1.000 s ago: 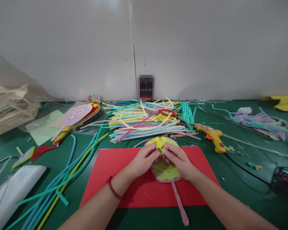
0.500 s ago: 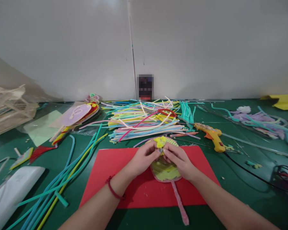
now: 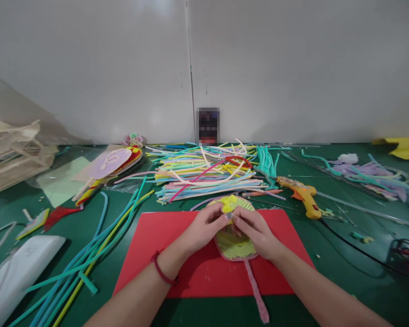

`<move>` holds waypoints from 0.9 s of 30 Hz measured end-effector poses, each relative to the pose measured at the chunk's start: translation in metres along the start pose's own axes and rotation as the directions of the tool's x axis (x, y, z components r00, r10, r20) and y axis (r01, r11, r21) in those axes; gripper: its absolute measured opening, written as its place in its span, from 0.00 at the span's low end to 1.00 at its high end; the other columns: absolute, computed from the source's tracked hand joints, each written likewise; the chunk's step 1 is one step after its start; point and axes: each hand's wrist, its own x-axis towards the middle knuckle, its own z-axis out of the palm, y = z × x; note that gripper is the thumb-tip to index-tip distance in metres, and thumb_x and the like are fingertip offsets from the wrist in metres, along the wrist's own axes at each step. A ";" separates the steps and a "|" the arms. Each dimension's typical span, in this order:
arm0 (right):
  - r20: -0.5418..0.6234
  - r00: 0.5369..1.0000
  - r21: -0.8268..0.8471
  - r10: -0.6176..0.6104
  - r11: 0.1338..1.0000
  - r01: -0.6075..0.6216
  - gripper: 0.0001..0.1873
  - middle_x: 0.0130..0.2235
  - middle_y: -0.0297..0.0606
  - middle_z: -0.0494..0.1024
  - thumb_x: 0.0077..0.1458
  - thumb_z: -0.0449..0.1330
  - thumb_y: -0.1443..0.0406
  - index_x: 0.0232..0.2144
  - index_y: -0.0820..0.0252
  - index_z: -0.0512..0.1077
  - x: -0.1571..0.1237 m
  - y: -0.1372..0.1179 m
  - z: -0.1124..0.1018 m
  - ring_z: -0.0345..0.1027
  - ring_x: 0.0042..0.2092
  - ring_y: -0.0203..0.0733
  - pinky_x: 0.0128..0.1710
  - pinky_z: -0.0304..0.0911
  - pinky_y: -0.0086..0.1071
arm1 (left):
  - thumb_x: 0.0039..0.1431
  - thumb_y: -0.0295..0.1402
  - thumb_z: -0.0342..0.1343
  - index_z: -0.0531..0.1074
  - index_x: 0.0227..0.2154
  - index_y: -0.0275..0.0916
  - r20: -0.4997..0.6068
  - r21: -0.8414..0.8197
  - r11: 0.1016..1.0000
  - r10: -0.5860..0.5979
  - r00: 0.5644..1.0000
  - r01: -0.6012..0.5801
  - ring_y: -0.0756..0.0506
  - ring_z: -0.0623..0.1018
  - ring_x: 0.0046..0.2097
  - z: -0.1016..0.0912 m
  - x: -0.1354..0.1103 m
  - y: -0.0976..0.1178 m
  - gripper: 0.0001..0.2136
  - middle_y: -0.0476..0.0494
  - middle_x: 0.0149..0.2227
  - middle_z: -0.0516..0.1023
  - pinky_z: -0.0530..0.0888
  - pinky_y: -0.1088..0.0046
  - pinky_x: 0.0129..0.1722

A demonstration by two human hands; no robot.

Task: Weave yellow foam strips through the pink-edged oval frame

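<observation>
My left hand (image 3: 207,227) and my right hand (image 3: 259,231) meet in the middle, both closed with fingertips pinched on a bright yellow fuzzy piece (image 3: 229,203). It looks like bent pipe cleaner; its exact shape is partly hidden by the fingers. Beneath my hands lies a round hand fan (image 3: 236,247), yellow-green with a pink rim and a pink wrapped handle (image 3: 255,290) pointing toward me. The fan rests on a red sheet (image 3: 177,277). A red cord bracelet circles my left wrist.
Behind the sheet lies a pile of coloured pipe cleaners (image 3: 204,177). An orange-yellow glue gun (image 3: 305,197) with a black cord sits to the right. At left are a decorated purple fan (image 3: 112,163), loose long pipe cleaners (image 3: 98,250) and a white device (image 3: 23,277).
My hands stay pinched together over the fan, with only tiny finger movement. The whole view has shifted slightly.
</observation>
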 end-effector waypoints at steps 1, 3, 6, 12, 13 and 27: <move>0.020 1.000 -0.010 0.000 1.000 0.001 0.19 0.21 0.30 0.61 0.59 0.47 0.56 0.20 0.59 0.60 0.000 0.000 0.000 0.55 0.24 0.33 0.25 0.51 0.29 | 0.53 0.42 0.52 0.64 0.26 0.36 0.008 0.018 1.000 0.005 1.000 -0.005 0.51 0.65 0.30 0.000 0.000 0.000 0.12 0.49 0.27 0.65 0.63 0.75 0.31; 0.038 0.999 -0.025 0.006 1.000 -0.006 0.19 0.20 0.30 0.61 0.59 0.47 0.55 0.20 0.59 0.60 0.000 0.000 0.000 0.55 0.24 0.33 0.25 0.51 0.28 | 0.54 0.40 0.50 0.64 0.24 0.36 -0.019 0.101 0.995 0.017 1.000 -0.015 0.51 0.64 0.30 -0.002 0.000 -0.001 0.12 0.50 0.25 0.63 0.62 0.75 0.30; 0.014 1.000 -0.054 0.017 0.998 -0.016 0.19 0.19 0.30 0.60 0.58 0.48 0.55 0.20 0.59 0.59 0.000 0.000 0.002 0.55 0.23 0.33 0.24 0.51 0.28 | 0.54 0.38 0.50 0.63 0.22 0.36 -0.088 0.192 0.981 0.029 0.996 -0.011 0.50 0.63 0.30 -0.003 0.001 -0.003 0.11 0.50 0.25 0.63 0.62 0.75 0.31; -0.024 0.999 -0.027 0.043 0.999 -0.044 0.18 0.21 0.30 0.63 0.59 0.46 0.56 0.22 0.59 0.61 0.003 0.001 0.003 0.56 0.24 0.33 0.25 0.52 0.28 | 0.55 0.41 0.48 0.61 0.25 0.37 -0.155 0.164 0.986 0.041 0.987 -0.015 0.52 0.63 0.27 -0.001 0.003 -0.005 0.12 0.52 0.24 0.63 0.62 0.77 0.28; -0.021 0.999 -0.016 0.048 0.999 -0.049 0.17 0.21 0.30 0.63 0.59 0.47 0.55 0.23 0.59 0.61 0.003 0.002 0.003 0.56 0.24 0.33 0.25 0.52 0.28 | 0.55 0.41 0.48 0.61 0.24 0.37 -0.165 0.171 0.985 0.046 0.985 -0.017 0.52 0.63 0.27 -0.001 0.003 -0.006 0.12 0.52 0.24 0.62 0.62 0.77 0.28; -0.026 0.996 0.031 0.080 0.996 -0.079 0.16 0.20 0.30 0.65 0.57 0.49 0.54 0.24 0.59 0.62 0.003 0.003 0.004 0.57 0.23 0.32 0.24 0.53 0.27 | 0.58 0.45 0.44 0.61 0.26 0.37 -0.158 0.188 0.980 0.097 0.983 -0.067 0.52 0.64 0.28 0.002 0.000 -0.002 0.15 0.50 0.25 0.63 0.65 0.77 0.29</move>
